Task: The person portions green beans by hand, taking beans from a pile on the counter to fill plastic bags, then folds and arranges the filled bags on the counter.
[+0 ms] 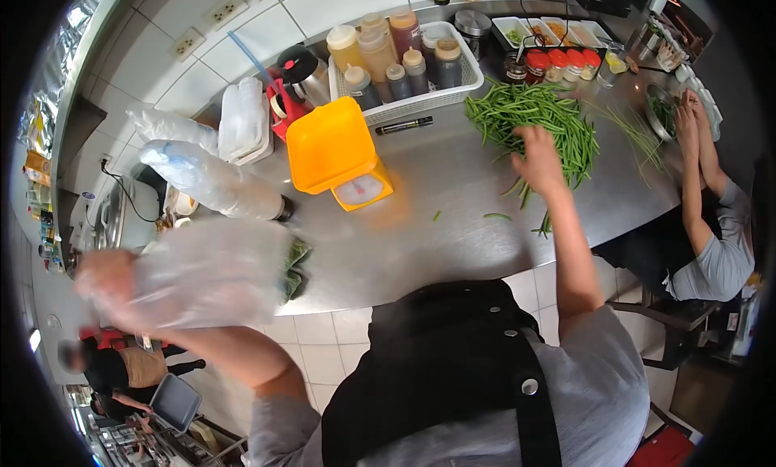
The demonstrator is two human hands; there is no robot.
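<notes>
A pile of green beans [566, 115] is heaped on the steel counter. Over its near left edge, my right hand [539, 158] reaches with the fingers apart, touching or just above the beans. My left hand [109, 281], blurred by motion, grips a clear plastic bag [214, 273] at the counter's left. The bag looks see-through and smeared, and part of a dark green bundle [296, 269] shows beside it. Between my hands stands a yellow kitchen scale [364, 190] with a square yellow tray [331, 143] on top. A few loose bean pieces [497, 216] lie near the pile.
A white basket [420, 103] holds several sauce bottles at the back. A black marker [404, 126] lies before it. Rolls of plastic bags [210, 176] stand left, near a thermos [303, 71]. On the right, a co-worker's hands [691, 115] work at a metal bowl [661, 111].
</notes>
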